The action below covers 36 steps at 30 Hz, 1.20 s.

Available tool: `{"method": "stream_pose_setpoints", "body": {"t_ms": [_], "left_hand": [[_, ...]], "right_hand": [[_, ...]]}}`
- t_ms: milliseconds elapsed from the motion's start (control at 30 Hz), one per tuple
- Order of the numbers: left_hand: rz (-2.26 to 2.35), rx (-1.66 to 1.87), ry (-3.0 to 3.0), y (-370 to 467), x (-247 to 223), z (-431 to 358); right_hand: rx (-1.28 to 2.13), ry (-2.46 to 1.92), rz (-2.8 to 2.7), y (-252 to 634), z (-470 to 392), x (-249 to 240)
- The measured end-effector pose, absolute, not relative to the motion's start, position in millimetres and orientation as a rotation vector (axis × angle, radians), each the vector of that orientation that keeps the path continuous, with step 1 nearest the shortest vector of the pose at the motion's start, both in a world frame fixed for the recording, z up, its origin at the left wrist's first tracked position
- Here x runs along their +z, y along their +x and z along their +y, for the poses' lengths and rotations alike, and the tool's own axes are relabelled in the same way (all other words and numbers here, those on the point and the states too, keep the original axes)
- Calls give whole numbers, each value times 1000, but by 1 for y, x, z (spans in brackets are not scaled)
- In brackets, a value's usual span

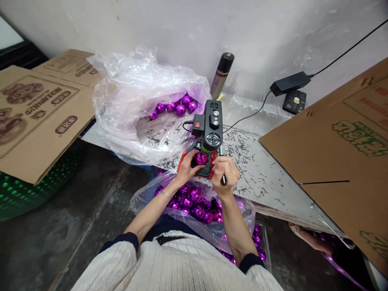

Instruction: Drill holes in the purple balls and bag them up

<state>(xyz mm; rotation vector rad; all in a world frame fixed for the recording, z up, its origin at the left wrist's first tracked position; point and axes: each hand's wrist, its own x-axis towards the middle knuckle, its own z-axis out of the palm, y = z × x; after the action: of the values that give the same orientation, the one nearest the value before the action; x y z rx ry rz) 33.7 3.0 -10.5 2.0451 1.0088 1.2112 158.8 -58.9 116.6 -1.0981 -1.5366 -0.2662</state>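
Note:
My left hand is closed round a shiny purple faceted ball, thumb and fingers on its sides. The ball sits under the head of a small black bench machine with a red switch and two round vents. My right hand grips the machine's lever handle, whose black end shows below the fist. Beneath the ball lies a red and black base, partly covered by my hands. Right in front of me, a clear plastic bag holds many more purple balls.
Behind the left hand lies an open clear bag with several purple balls. Black scraps litter the white table. A spray can and a power adapter stand behind. Cardboard boxes flank both sides.

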Motion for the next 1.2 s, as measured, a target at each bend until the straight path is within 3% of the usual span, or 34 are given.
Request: {"method": "stream_pose_setpoints", "body": {"t_ms": [600, 1033, 1200], "left_hand": [[1044, 1131, 1959, 32, -7, -2], [1026, 1170, 1945, 33, -4, -1], [1025, 1169, 1926, 36, -7, 3]], "right_hand": [[-326, -1023, -1456, 159, -51, 67], [-393, -1015, -1504, 159, -48, 58], [-306, -1011, -1449, 157, -49, 82]]}}
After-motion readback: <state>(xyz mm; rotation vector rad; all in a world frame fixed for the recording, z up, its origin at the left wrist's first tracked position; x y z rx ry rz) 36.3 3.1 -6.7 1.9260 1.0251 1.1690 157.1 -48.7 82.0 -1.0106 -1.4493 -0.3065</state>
